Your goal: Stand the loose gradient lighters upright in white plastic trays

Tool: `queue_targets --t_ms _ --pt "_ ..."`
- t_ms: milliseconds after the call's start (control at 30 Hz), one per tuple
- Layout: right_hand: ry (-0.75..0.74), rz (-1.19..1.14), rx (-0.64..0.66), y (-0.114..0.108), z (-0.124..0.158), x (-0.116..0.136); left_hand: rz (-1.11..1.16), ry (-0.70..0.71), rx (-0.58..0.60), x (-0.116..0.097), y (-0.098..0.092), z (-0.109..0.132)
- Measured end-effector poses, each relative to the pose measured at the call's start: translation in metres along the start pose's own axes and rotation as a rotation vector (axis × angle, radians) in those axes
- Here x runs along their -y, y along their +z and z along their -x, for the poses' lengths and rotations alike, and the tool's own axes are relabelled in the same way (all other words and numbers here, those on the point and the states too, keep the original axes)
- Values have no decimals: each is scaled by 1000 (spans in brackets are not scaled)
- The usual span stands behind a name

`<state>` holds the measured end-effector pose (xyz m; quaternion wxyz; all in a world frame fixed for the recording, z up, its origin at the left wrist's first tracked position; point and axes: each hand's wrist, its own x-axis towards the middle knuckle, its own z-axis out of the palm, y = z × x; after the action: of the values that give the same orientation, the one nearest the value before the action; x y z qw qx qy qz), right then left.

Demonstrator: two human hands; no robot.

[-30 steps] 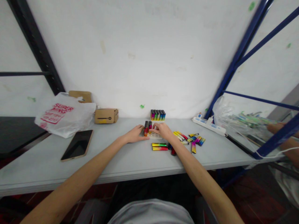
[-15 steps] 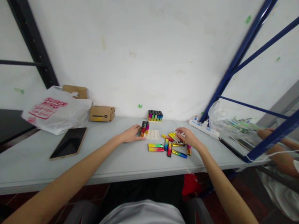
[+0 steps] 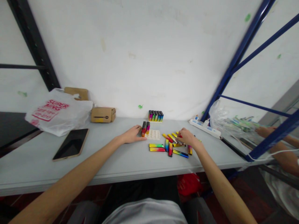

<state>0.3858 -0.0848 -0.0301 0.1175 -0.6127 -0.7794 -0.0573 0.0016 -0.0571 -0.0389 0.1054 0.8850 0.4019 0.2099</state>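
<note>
My left hand (image 3: 132, 135) is at the left end of a white tray with holes (image 3: 155, 134), its thumb along the front corner and its fingers behind, gripping it. Black-topped lighters (image 3: 143, 130) stand upright in the tray's left part, and bare holes show to their right. Over the pile of loose, shiny multicoloured lighters, my right hand (image 3: 186, 137) has its fingers closed on a lighter (image 3: 179, 135), mostly hidden beneath them. Several other lighters (image 3: 170, 150) lie flat in front of and beside this hand, pointing different ways.
A filled rack of lighters (image 3: 156, 116) stands by the wall. Left are a cardboard box (image 3: 103, 114), a plastic bag (image 3: 58, 112) and a tablet (image 3: 71, 144). Right are a power strip (image 3: 205, 128), a blue shelf frame (image 3: 230, 76) and another person's arm (image 3: 282, 152).
My right hand has moved slightly down and left onto the lighters, and its fingers have closed on one. My left hand stays at the tray. The view has shifted a little.
</note>
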Motion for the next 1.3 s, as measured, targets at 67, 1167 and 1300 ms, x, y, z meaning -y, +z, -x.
queue_targets --t_ms 67,1167,1300 --pt "-3 -25 13 -2 -2 1 8 7 -16 0 0 0" --pt "-18 -969 -293 9 -43 156 -8 50 -45 2 4 0" --pt "47 -874 -302 9 -39 162 2 54 -47 2 3 1"
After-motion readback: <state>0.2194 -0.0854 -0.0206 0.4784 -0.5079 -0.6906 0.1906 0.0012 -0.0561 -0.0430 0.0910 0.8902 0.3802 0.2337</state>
